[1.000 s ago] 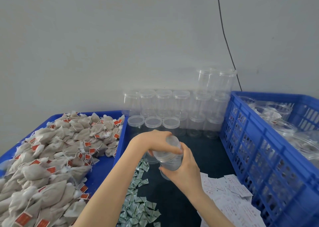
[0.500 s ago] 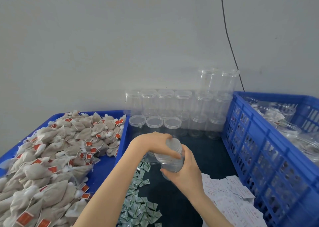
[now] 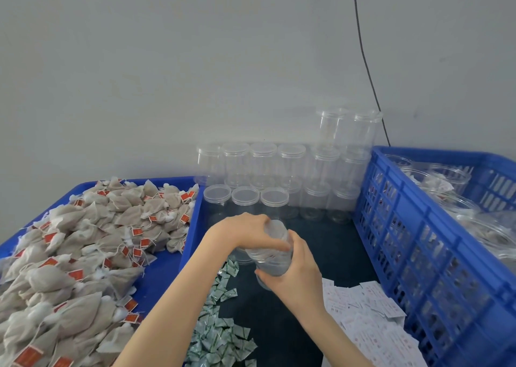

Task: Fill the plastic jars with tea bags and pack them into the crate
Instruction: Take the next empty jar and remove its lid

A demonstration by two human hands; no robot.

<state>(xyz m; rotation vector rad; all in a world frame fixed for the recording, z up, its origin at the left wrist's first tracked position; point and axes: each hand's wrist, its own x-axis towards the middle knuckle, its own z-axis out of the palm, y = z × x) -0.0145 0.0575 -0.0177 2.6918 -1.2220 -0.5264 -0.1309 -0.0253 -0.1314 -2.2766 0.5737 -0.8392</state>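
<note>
Two hands: my left hand point(image 3: 245, 234) grips the lid end, my right hand point(image 3: 296, 277) grasps the clear jar point(image 3: 272, 257) above the surface point(image 3: 321, 244)
Surface: dark, tea bags point(image 3: 83, 244) left, blue crate point(image 3: 435, 255) right
Room: grey wall point(image 3: 195, 59), stacked jars point(image 3: 293, 176) against it

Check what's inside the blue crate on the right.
The blue crate holds clear plastic jars, lying at angles, some with tea bags showing through them. The crate's near wall hides the lower layers, so the count is unknown.

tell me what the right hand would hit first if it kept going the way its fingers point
The right hand grips a clear jar, fingers pointing left. Past the jar, it would likely meet the left hand on the lid; depth is unclear.
</note>
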